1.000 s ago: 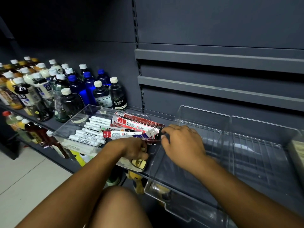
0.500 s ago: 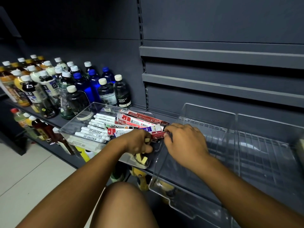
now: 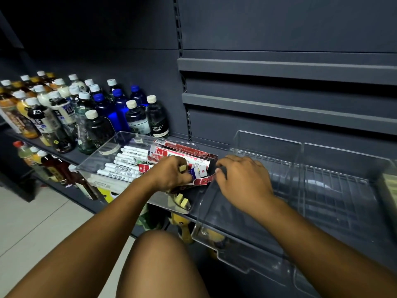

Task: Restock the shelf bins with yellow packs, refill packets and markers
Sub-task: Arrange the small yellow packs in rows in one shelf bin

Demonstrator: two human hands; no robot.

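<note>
Dark grey shelving backs a shelf (image 3: 64, 157) that carries three clear plastic bins: a left bin (image 3: 92, 175), a middle bin (image 3: 266, 145) and a right bin (image 3: 343, 155). Bottles (image 3: 92, 117) stand to their left. About seven white markers (image 3: 122, 168) with black print lie in a row in the left bin. Beside them is a heap of overlapping red-and-white packets (image 3: 180, 152), too tangled to count, and two pale yellow packs (image 3: 181, 201) sit in the front right corner. Both forearms reach in from below. The left hand (image 3: 171, 175) hangs knuckles-up over this bin, its fingers curled round a third yellow pack (image 3: 183, 168) that pokes out between them. The right hand (image 3: 242, 181), at the bin's right wall, pinches the end of a red packet (image 3: 200, 181) with bent fingers.
</note>
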